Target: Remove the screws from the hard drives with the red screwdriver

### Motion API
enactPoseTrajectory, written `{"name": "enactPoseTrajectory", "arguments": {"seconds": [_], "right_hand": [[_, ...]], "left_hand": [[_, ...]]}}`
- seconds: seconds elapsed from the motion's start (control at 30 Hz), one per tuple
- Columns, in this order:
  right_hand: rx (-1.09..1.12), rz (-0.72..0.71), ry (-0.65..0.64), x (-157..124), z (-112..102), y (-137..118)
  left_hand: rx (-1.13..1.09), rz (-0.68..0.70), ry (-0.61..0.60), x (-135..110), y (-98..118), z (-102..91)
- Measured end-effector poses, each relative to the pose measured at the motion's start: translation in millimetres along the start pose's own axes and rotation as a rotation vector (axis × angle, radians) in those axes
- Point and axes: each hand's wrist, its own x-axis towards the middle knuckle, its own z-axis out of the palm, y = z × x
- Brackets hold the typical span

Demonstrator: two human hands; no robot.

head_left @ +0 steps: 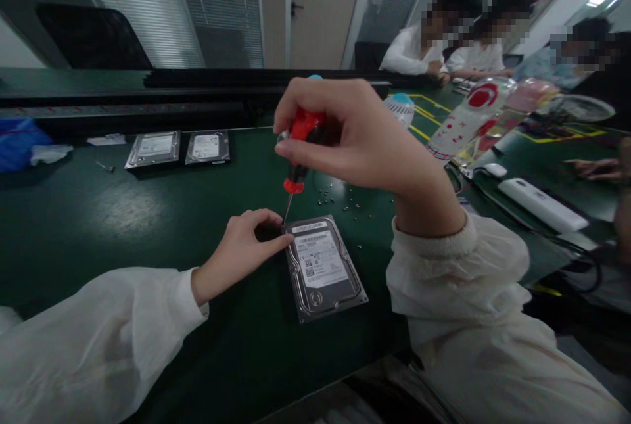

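Observation:
My right hand (pixel 348 128) is wrapped round the red and black handle of a screwdriver (pixel 294 185), held upright with a slight tilt. Its thin shaft reaches down to the far left corner of a hard drive (pixel 323 266), which lies flat on the table with its labelled side up. The screw head under the tip is too small to see. At that same corner, my left hand (pixel 246 238) grips the drive's edge, thumb on the near side and fingers by the shaft. Several loose small screws (pixel 352 204) are scattered just beyond the drive.
Two more hard drives, one (pixel 154 148) beside the other (pixel 208 146), lie at the back left. A blue bag (pixel 22 144) sits far left. To the right are a bottle (pixel 473 118), a white power strip (pixel 542 204) and cables. Several people sit across the table (pixel 148 227).

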Motion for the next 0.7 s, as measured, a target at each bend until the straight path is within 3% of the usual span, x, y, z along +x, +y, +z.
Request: {"name": "enactPoseTrajectory", "arguments": {"seconds": [0.2, 0.5, 0.7], "right_hand": [[0.082, 0.026, -0.031, -2.1, -3.1, -3.2], [-0.125, 0.005, 0.061, -0.7, 4.7, -1.9], [-0.147, 0.016, -0.008, -0.5, -0.5, -8.8]], "left_hand": [[0.000, -0.024, -0.010, -0.1, 3.4, -1.7], [-0.037, -0.024, -0.004, -0.1, 0.9, -0.8], [-0.056, -0.020, -0.028, -1.0, -0.8, -1.3]]}}
